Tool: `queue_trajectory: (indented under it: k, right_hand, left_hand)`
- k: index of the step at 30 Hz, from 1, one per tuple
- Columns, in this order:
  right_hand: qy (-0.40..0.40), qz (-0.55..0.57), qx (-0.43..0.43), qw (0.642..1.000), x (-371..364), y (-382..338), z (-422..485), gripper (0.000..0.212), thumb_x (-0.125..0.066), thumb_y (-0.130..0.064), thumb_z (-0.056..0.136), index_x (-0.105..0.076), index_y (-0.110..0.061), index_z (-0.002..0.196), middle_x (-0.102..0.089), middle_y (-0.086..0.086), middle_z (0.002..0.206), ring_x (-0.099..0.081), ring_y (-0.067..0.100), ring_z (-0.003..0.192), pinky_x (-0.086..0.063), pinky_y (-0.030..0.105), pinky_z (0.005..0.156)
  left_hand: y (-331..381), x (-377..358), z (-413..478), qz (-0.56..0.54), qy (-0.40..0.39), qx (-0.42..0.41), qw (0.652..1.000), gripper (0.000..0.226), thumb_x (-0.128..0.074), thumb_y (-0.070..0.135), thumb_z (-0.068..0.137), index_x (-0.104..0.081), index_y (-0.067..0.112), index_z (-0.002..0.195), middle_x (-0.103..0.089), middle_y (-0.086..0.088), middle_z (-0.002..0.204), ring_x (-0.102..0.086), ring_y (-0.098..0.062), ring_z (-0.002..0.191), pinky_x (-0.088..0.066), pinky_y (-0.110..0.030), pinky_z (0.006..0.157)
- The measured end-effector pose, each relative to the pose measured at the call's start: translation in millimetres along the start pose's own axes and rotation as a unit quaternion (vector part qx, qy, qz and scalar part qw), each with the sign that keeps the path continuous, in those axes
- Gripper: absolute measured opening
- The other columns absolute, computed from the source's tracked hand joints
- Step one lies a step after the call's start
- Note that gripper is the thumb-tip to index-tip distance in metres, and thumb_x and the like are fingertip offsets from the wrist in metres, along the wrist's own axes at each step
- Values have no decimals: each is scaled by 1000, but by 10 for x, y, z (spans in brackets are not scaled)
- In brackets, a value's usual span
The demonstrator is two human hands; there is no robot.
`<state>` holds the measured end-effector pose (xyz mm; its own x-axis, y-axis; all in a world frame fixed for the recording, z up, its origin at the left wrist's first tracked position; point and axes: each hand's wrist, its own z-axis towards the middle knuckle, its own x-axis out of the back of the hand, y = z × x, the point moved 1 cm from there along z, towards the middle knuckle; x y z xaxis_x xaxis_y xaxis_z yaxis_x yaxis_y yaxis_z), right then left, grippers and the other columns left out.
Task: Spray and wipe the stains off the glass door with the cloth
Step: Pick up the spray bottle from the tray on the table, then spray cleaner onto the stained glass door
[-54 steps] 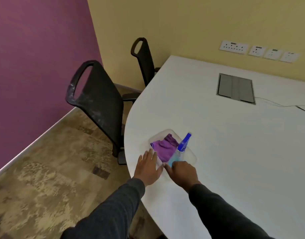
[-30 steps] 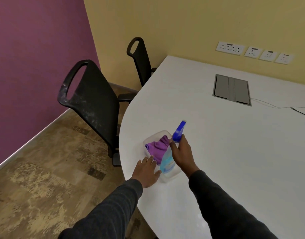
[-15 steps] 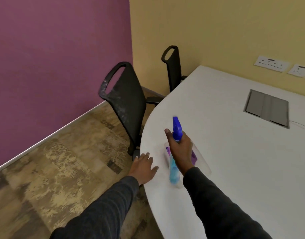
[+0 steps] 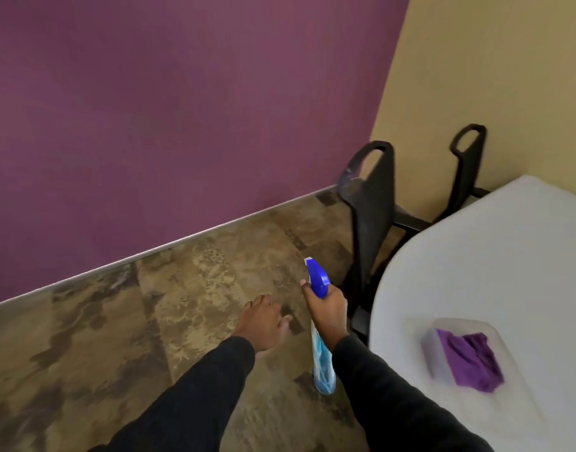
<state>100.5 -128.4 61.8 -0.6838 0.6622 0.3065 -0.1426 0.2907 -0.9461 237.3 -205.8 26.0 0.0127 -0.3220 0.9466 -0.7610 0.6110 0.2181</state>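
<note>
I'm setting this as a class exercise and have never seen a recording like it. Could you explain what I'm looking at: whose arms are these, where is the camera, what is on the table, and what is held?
No machine here: these are a person's own two arms in dark sleeves. Every picture comes from one camera worn on the head, looking forward and down. The right hand has its grip around a spray bottle with a blue head, out over the floor. The left hand is open and holds nothing. On the white table sits a clear tray with a purple cloth in it. A black chair stands beside the table.
</note>
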Motion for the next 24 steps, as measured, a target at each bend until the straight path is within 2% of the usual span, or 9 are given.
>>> queue_trajectory:
  k: [3, 5, 13, 18, 24]
  right_hand:
    - [-49, -11, -11, 999, -749, -167, -35, 51, -73, -39, 87, -40, -20, 53, -41, -10, 47, -39, 7, 46, -36, 22, 50]
    - [-84, -9, -18, 996, -1269, -281, -77, 45, -72, -41, 85, -46, -18, 57, -45, -2, 52, -43, 13, 50, -39, 29, 54]
    - [-229, 6, 26, 973, -3250, -862, -519, 38, -74, -41, 85, -50, -19, 66, -48, -2, 59, -46, 15, 57, -44, 32, 60]
    - [-331, -4, 70, 941, -4349, -1256, -902, 39, -74, -42, 87, -48, -20, 67, -49, 0, 62, -47, 17, 59, -43, 32, 61]
    - [-452, -46, 130, 881, -5611, -1618, -1402, 37, -72, -42, 89, -49, -22, 67, -50, -1, 61, -46, 14, 57, -41, 32, 59]
  left_hand:
    - [-761, 166, -139, -4, -4, 50, 999, 51, -39, 53, 99, -56, 16, 131, -55, -7, 132, -50, -27, 125, -40, -42, 103]
    - [-1296, 280, -259, -7, -6, 81, 997, 47, -38, 50, 100, -58, 16, 126, -57, -8, 127, -53, -28, 119, -42, -42, 99]
    - [-3201, 656, -974, -27, -15, 225, 974, 34, -46, 32, 97, -61, 15, 122, -62, -11, 127, -61, -31, 114, -50, -39, 95]
    - [-4095, 788, -1517, -57, 3, 325, 944, 32, -50, 31, 94, -62, 17, 121, -61, -9, 128, -61, -30, 114, -49, -36, 91]
    - [-5062, 834, -2169, -94, 11, 439, 893, 28, -50, 28, 92, -64, 16, 113, -68, -10, 120, -64, -32, 110, -51, -37, 88]
